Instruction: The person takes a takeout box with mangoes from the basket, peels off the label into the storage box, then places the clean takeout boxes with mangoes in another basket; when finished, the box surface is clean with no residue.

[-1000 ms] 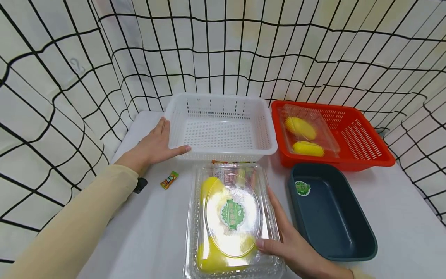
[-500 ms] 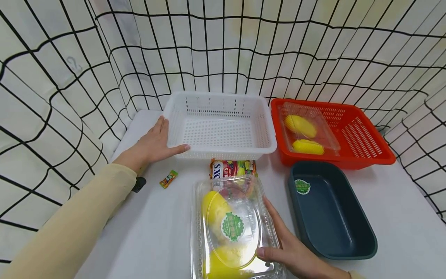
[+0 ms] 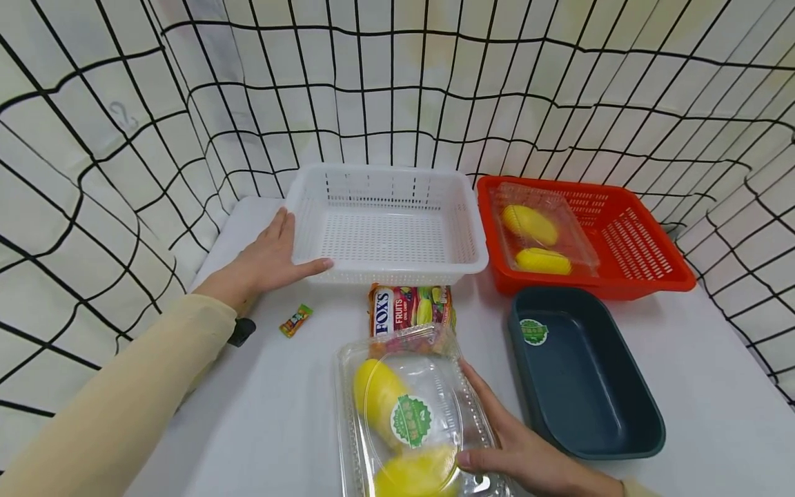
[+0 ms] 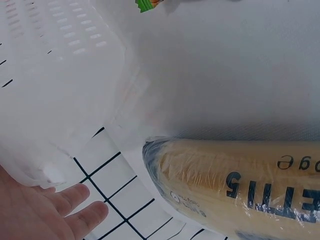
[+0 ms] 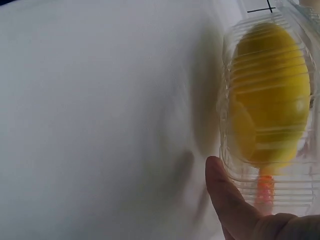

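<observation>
My left hand (image 3: 261, 262) rests with straight fingers along the left side of the white perforated basket (image 3: 397, 274), its thumb over the front rim. My right hand (image 3: 515, 442) grips the right edge of a clear plastic clamshell box (image 3: 435, 383) with its thumb on the lid. Inside the box lie yellow oval fruits (image 3: 377, 397), also seen through its ribbed side in the right wrist view. A green sticker (image 3: 410, 420) marks the lid. The box's near end is cut off by the head view. Its far edge overlaps a FOX'S candy bag (image 3: 413, 309).
A red basket (image 3: 596, 284) at the back right holds another clear box with yellow fruits. In front sits a dark blue tub (image 3: 584, 373). A small wrapped candy (image 3: 295, 321) lies left. Beside my left forearm lies a plastic-wrapped beige package (image 4: 235, 175). Black netting (image 3: 373, 90) surrounds the table.
The clamshell box has moved toward my body in my right hand, uncovering most of the FOX'S candy bag. My left hand stays at the white basket.
</observation>
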A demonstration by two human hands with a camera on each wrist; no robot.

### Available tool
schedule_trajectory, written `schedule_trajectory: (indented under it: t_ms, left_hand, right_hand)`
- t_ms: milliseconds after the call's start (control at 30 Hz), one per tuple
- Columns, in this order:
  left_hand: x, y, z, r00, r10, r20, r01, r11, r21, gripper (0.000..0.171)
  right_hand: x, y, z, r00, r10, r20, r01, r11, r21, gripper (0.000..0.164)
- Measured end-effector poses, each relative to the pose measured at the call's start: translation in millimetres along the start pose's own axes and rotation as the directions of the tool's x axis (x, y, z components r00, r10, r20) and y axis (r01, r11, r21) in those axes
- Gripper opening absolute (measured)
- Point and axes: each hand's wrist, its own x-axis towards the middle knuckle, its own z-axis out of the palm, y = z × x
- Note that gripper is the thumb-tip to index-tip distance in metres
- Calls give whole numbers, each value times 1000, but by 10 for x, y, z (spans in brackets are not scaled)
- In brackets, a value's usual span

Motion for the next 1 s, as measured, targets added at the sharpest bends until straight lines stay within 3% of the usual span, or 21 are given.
schedule_trajectory:
  t_ms: [467,867,1000]
  left_hand:
    - [10,-15,-27,1000,14,-4,-14,1000,-11,127]
    - [-22,6,-40,1000,10,-24,-10,1000,3,122]
    - [-97,66,-64,997,51,-66,-50,999,12,117]
  right_hand:
    - [57,79,-119,985,-138,104,145,988,-58,103]
    - [60,81,-116,987,-125,103,129,991,-36,100]
    - [58,74,-117,986,-131,104,136,990,-39,100]
